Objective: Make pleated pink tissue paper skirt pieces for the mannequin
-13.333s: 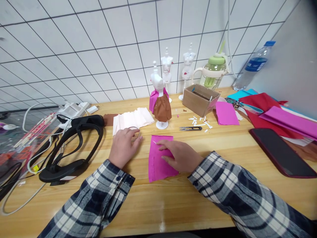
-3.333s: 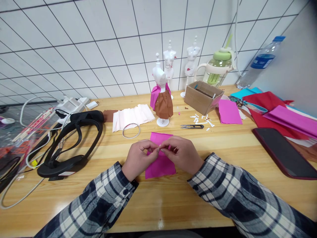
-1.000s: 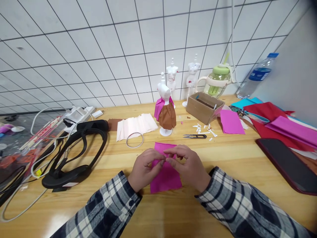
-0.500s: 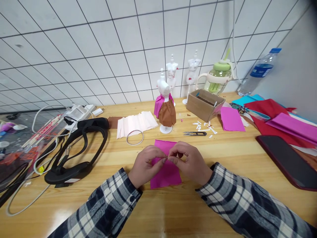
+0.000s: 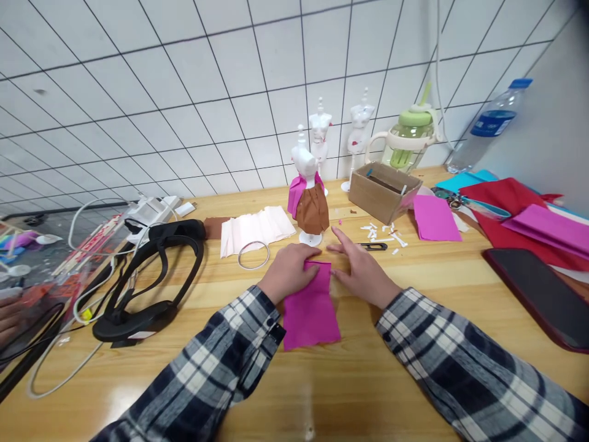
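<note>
A magenta sheet, which looks like crepe paper or thin cloth, lies flat with a narrow fold along its far edge. My left hand rests over its upper left corner, thumb on the sheet and fingers stretched out beyond the far edge. To the right, my right hand is open beside the sheet's upper right corner, its fingers apart and nothing in them. Just beyond both hands stands a small white dress form wearing a brown skirt and a magenta piece. Thread snips are partly covered by my right hand.
Left are a pale pleated strip, a ring, a black headset and cables. Behind stand two bare dress forms, a cardboard box and a green-lidded cup. A phone lies right. Another person's hand shows far left.
Both hands have moved from a pinch over the sheet's middle to its far edge. They have come apart and their fingers have opened. Another person's hand has appeared at the far left.
</note>
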Demonstrator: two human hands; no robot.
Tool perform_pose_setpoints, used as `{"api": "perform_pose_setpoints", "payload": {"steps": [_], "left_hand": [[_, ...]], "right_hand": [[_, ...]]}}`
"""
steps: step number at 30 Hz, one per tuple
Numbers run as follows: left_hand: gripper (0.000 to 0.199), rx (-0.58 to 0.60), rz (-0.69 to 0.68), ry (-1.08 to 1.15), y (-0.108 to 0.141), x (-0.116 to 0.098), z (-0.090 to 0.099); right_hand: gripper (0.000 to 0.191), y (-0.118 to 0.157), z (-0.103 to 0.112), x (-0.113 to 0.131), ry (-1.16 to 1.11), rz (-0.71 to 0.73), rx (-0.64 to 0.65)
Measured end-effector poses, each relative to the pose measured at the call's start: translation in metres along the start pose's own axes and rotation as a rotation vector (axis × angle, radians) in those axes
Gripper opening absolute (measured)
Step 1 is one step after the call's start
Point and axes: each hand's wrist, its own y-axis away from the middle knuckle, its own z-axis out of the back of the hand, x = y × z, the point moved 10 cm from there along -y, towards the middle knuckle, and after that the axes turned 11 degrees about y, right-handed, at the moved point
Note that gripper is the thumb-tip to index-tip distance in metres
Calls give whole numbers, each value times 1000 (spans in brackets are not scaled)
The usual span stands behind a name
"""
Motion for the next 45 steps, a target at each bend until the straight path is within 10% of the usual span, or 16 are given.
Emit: {"api": "perform_pose_setpoints", "payload": {"steps": [17, 24, 45], "left_hand": [[22, 25, 81, 28, 1, 7, -9], [20, 137, 233, 215, 14, 21, -10], [26, 60, 322, 488, 14, 17, -5]], "right_hand": [[83, -2, -12, -8, 12, -75, 3], [6, 1, -5, 12, -129, 101, -5], [15, 5, -23, -5, -242, -205, 112]]}}
